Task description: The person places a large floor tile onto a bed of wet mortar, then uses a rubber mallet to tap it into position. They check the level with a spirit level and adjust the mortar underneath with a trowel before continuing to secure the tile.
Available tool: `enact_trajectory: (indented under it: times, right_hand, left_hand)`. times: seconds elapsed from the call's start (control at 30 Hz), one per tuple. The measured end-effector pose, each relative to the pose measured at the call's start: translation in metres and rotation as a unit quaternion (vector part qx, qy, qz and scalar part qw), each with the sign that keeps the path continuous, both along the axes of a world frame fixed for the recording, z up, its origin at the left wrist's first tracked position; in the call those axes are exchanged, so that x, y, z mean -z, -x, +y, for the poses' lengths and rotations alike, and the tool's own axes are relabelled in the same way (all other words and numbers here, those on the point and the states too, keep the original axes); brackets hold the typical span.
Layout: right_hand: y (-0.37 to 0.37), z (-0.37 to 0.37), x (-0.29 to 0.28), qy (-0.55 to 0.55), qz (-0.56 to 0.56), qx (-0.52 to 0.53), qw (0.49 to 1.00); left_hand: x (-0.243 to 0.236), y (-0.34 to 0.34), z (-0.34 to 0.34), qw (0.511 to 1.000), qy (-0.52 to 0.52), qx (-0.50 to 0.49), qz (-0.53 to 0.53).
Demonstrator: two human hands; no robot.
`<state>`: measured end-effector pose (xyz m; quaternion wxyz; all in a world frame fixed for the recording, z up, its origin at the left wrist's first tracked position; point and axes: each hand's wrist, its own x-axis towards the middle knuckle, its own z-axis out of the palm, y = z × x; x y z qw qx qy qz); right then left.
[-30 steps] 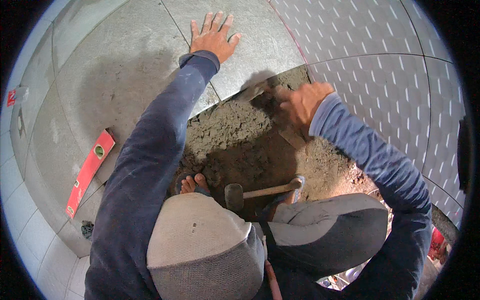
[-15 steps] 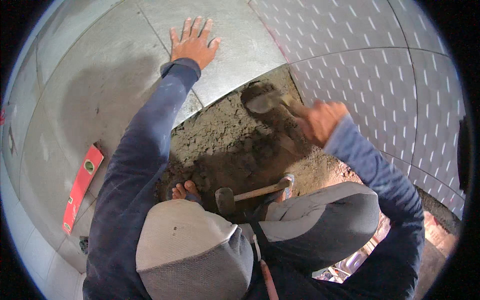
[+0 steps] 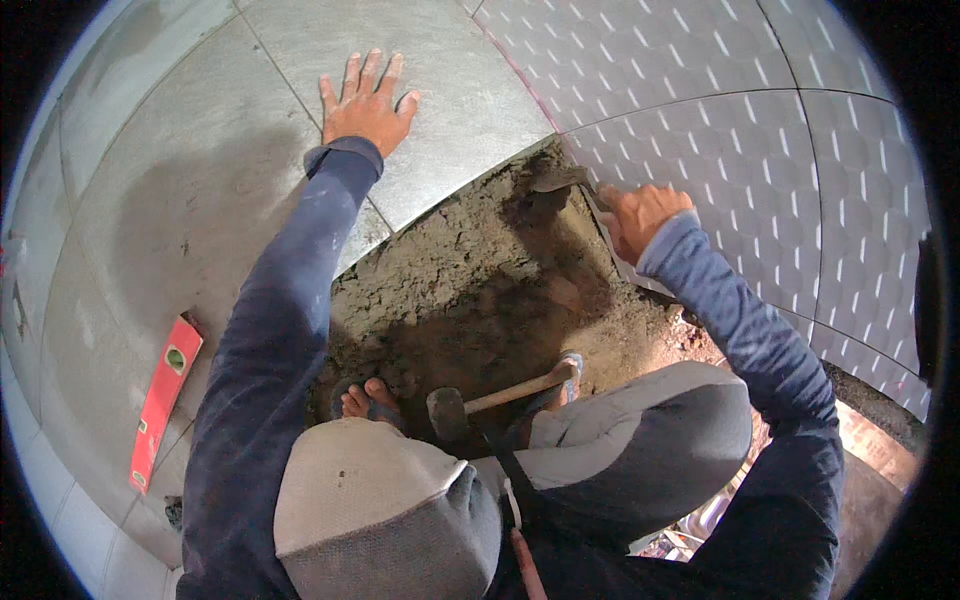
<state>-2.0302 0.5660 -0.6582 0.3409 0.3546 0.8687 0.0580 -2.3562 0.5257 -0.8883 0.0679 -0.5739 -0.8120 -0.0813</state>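
A person in dark long sleeves crouches over a bed of rough, grey-brown mortar (image 3: pixel 430 262), and I see both bare hands reaching forward. The right hand (image 3: pixel 645 220) has its fingers curled around the handle of a small trowel (image 3: pixel 558 179). The trowel's blade sticks out to the left of those fingers, just beyond the knuckles, over the mortar's far right corner, where the mortar looks dark and hollowed; whether the blade touches it, I cannot tell. Grey patterned tiles (image 3: pixel 715 170) rise close beside this hand, on its right.

The left hand (image 3: pixel 367 115) lies palm down, fingers spread and grasping nothing, on a smooth grey tile (image 3: pixel 465 95) beyond the mortar's far edge. The trowel is to the right of these fingers and nearer the person, well apart from them.

Close to the person, a mallet (image 3: pixel 447 413) with a dark head and wooden handle lies by the sandalled feet (image 3: pixel 372 400). Off to the left, a red spirit level (image 3: pixel 163 405) rests alone, outside the left sleeve.
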Motion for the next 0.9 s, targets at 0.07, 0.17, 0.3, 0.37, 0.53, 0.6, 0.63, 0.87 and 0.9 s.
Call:
enact_trajectory:
  times: [0.07, 0.17, 0.3, 0.37, 0.53, 0.6, 0.63, 0.87, 0.9]
  right_hand:
    - [-0.001, -0.009, -0.015, -0.015, -0.009, 0.056, 0.998]
    - [-0.029, -0.008, 0.008, -0.050, 0.091, 0.115, 0.988]
    - [-0.030, 0.002, 0.037, 0.030, 0.011, 0.067, 0.997]
    - [-0.014, 0.009, 0.040, 0.045, 0.012, 0.142, 0.989]
    - [0.016, -0.001, 0.048, -0.007, 0.087, 0.193, 0.977]
    - [0.039, -0.008, 0.036, 0.033, 0.023, 0.162, 0.986]
    - [0.048, -0.016, 0.029, 0.042, 0.023, 0.118, 0.992]
    - [0.066, -0.044, 0.019, 0.088, -0.008, -0.003, 0.996]
    - [0.064, -0.045, 0.009, 0.102, -0.026, -0.001, 0.994]
  left_hand:
    - [-0.010, -0.001, 0.001, 1.000, 0.018, -0.003, -0.006]
    - [-0.014, -0.006, 0.007, 1.000, 0.016, 0.003, -0.016]
    - [-0.010, -0.001, 0.005, 1.000, 0.012, 0.002, -0.013]
    - [-0.012, -0.002, 0.004, 1.000, 0.022, 0.003, -0.011]
    - [-0.006, -0.004, 0.009, 1.000, 0.013, 0.007, 0.002]
    - [-0.003, -0.002, 0.004, 1.000, 0.021, 0.003, 0.011]
    - [-0.004, -0.001, 0.005, 1.000, 0.018, 0.002, 0.012]
    - [-0.006, -0.004, 0.007, 1.000, 0.010, -0.004, 0.003]
    - [-0.004, -0.006, 0.009, 1.000, -0.004, 0.002, -0.001]
